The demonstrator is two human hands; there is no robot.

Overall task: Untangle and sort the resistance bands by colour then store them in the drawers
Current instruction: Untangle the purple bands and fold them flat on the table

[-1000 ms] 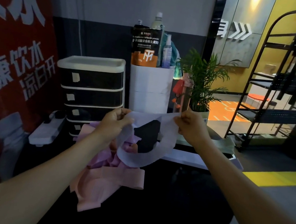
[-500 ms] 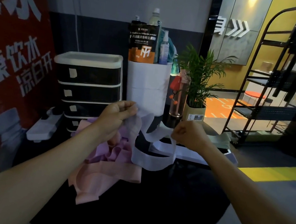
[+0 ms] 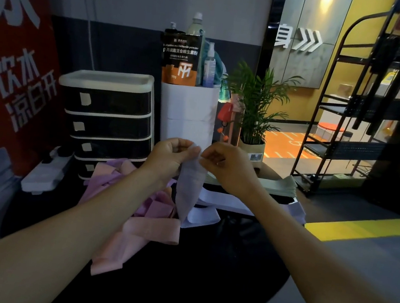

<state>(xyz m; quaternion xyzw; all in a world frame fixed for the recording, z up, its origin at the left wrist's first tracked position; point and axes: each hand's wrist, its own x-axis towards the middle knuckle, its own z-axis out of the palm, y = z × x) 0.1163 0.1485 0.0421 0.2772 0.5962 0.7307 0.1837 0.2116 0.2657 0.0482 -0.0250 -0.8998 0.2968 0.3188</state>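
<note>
A pale lavender-white band (image 3: 189,188) hangs folded from both hands, which pinch its top together above the round black table (image 3: 204,266). My left hand (image 3: 170,156) and my right hand (image 3: 227,165) nearly touch. Below them lies a tangled heap of pink and purple bands (image 3: 139,217). More pale lavender bands (image 3: 228,202) lie flat behind, and greenish bands (image 3: 276,185) are stacked at the table's far right. The black drawer unit (image 3: 108,119) with white frame stands at the back left, all drawers closed.
A white cylinder (image 3: 187,114) holding a powder pouch and bottles stands behind the hands. A potted plant (image 3: 256,113) is to its right. A white power strip (image 3: 45,171) lies left of the drawers. A black metal rack (image 3: 350,120) stands on the right.
My hands have come together, folding the pale band from a wide open loop into a narrow hanging strip. The right hand moved left and up toward the left hand.
</note>
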